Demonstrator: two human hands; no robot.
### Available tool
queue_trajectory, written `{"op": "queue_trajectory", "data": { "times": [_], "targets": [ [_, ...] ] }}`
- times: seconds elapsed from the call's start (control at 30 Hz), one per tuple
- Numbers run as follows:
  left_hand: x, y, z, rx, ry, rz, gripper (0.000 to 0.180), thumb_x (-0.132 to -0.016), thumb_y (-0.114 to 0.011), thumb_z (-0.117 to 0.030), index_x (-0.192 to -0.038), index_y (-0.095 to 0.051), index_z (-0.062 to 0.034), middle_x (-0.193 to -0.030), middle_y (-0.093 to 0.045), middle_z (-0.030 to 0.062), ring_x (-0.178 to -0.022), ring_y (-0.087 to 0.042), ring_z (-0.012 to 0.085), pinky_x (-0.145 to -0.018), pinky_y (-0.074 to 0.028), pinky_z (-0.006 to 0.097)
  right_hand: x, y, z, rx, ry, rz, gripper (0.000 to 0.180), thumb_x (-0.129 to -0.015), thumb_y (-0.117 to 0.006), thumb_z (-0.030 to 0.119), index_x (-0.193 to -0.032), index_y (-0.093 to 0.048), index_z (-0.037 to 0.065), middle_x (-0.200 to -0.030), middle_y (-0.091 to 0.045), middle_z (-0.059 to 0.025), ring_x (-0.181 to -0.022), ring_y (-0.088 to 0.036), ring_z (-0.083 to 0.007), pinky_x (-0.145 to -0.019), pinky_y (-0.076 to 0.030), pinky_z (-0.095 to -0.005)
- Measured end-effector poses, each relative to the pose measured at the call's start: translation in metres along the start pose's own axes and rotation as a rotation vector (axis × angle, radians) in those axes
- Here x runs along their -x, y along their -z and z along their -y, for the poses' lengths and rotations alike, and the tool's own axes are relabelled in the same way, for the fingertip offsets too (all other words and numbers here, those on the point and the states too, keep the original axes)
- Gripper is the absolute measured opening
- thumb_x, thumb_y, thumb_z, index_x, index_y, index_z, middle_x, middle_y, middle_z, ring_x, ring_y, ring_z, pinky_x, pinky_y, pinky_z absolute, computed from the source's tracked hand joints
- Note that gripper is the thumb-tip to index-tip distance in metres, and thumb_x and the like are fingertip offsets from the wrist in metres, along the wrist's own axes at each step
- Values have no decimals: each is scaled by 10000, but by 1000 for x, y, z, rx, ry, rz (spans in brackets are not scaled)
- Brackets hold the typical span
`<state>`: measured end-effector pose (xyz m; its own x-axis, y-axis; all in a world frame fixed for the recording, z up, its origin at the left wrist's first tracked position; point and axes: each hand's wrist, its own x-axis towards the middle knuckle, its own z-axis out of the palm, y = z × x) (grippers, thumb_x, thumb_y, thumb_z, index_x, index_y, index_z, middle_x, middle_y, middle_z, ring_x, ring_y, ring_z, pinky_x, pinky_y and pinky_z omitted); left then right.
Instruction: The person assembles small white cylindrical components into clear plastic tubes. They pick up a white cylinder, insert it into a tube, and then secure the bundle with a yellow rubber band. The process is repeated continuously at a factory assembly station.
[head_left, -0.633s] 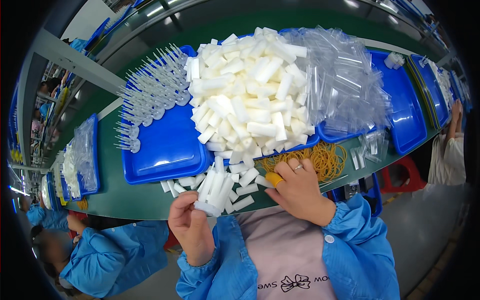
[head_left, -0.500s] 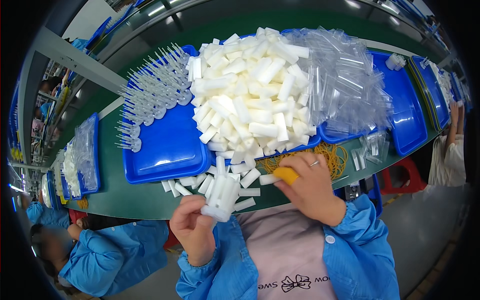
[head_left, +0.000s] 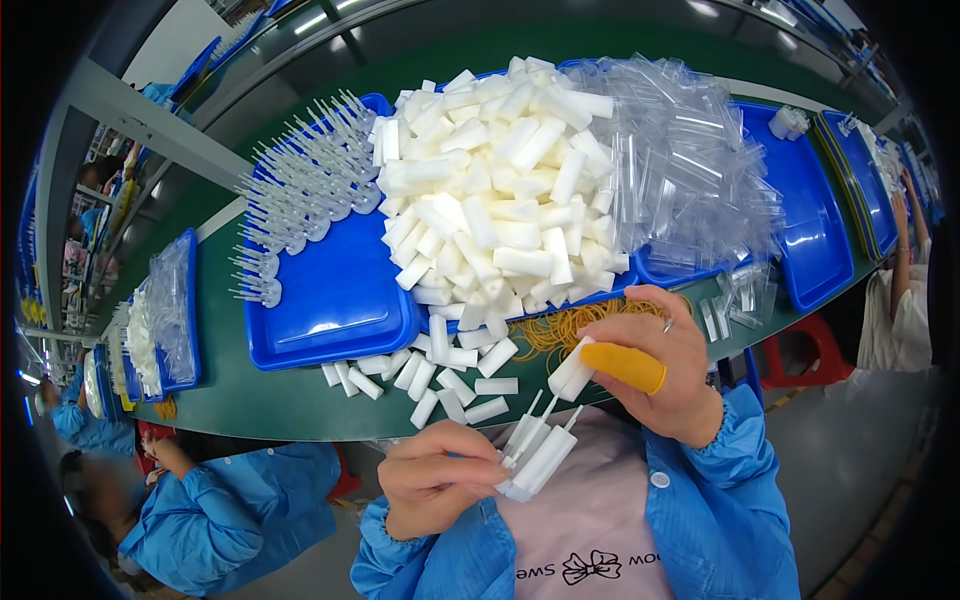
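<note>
At the near edge of the green bench [head_left: 240,413], just in front of the person's body, the left hand [head_left: 437,483] pinches the base of a clear holder [head_left: 516,490], while the right hand [head_left: 672,378] grips a white roll [head_left: 570,373]. The roll's lower end is close to the holder's bare pins [head_left: 573,419]; whether it touches one cannot be told, nor whether a second roll is in the same grip.

The step in hand looks to be sliding rolls onto the pins: white pieces already stand on the holder, and some pin tips show free. The next move seems to call for lining the roll's end up with a pin and pushing along it, with the base held firm against the push.

The left hand lies low, knuckles up and fingers pointing right, closed narrowly, with the holder tilted up and to the right. The right hand is higher and to the right, fingers reaching leftward, a yellow cover [head_left: 625,368] on one digit pressed beside the roll. Beyond them, loose rolls [head_left: 497,386] lie before the blue tray [head_left: 325,305].
</note>
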<state>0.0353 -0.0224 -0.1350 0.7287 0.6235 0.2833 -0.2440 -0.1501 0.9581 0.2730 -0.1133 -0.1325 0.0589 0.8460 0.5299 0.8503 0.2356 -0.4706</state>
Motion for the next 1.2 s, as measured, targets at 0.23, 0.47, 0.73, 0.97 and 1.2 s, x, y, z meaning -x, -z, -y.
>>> {"op": "queue_trajectory", "data": {
  "times": [0.23, 0.47, 0.73, 0.97, 1.2],
  "targets": [
    [-4, 1, 0, -278, -158, 140, 259, -601, -696, 36, -848, -726, -39, -860, -650, 110, -706, -619, 205, -587, -494, 277, -2, 1, -1, -337, -31, 56, 180, -751, -711, 121, -925, -680, 85, -936, -653, -41, -789, -648, -197, -823, -484, -351],
    [-11, -11, -2, -566, -319, 144, 270, -600, -730, -39, -867, -728, -77, -833, -626, 68, -709, -617, 195, -589, -503, 281, 0, 1, 5, -1191, -659, 263, 142, -810, -668, 42, -945, -653, 1, -911, -657, -66, -824, -623, -126, -736, -489, -249],
    [9, -10, 7, -502, -168, -31, 296, -587, -801, -53, -866, -701, -56, -966, -646, 111, -788, -641, 216, -623, -515, 292, -7, 1, 18, -1113, -546, 297, 130, -775, -701, 15, -888, -638, 2, -912, -663, -109, -852, -632, -167, -764, -479, -268],
    [23, 2, 13, -427, -55, -169, 278, -639, -745, 23, -902, -662, -14, -944, -638, 126, -791, -620, 202, -658, -495, 270, -21, -17, 19, -915, -288, 144, 148, -773, -681, 48, -920, -663, 41, -927, -633, -59, -840, -621, -195, -711, -483, -280],
    [22, 18, 13, -164, 19, -627, 176, -758, -661, 16, -927, -614, 18, -938, -523, 80, -815, -515, 144, -745, -421, 253, -9, -63, 9, 30, -16, 280, 203, -706, -665, 96, -908, -657, 112, -839, -521, -33, -763, -520, -207, -690, -410, -330]
  ]
}}
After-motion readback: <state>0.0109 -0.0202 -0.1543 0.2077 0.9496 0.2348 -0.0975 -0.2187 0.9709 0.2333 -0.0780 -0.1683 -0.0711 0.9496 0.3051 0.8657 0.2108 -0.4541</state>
